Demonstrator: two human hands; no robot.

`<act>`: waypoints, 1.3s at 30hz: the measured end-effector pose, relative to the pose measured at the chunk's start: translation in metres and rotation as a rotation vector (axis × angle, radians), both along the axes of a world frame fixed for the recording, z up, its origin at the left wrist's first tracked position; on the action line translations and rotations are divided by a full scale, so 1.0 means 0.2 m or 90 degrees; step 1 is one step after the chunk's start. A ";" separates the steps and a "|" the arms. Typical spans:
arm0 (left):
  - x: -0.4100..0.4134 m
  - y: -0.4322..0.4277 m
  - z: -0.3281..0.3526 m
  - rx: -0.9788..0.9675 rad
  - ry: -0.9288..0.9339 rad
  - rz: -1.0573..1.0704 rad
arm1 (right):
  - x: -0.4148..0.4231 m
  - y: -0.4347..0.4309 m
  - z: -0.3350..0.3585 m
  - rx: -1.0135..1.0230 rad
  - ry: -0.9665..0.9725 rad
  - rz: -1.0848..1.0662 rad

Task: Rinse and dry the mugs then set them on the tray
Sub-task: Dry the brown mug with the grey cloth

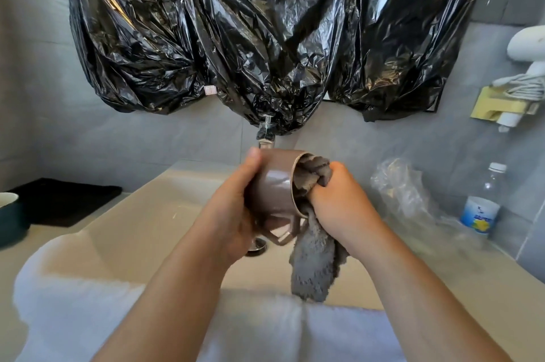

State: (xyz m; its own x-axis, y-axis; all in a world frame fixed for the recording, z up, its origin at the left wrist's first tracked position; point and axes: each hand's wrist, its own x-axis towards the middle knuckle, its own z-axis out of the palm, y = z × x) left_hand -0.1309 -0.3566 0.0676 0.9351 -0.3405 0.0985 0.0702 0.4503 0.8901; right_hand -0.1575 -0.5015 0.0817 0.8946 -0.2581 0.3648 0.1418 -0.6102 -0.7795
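- Black bags cover the wall above a pale sink.
- Left hand grips the brown mug sideways over the sink, maybe so drips fall in.
- Right hand squeezes a grey cloth, poking it inside to dry the mug.
- Black tray sits far left.
- Bottle label is too blurry to read.

both bare forearms are stretched forward from the bottom edge and brought close together mid-frame. left hand is wrapped round the side of a mug, thumb laid on top. right hand is clenched on a cloth, fist held at the mug's mouth.
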 end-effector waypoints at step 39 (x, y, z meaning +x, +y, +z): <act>0.15 -0.04 0.05 0.071 -0.147 -0.024 | -0.09 -0.07 -0.03 -0.132 0.008 0.254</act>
State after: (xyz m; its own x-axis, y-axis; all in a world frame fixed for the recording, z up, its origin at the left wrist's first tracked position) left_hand -0.1000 -0.3647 0.0774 0.8788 -0.3951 0.2676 -0.1256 0.3494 0.9285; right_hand -0.1758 -0.5154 0.0749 0.9141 0.1850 0.3607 0.3886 -0.6532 -0.6498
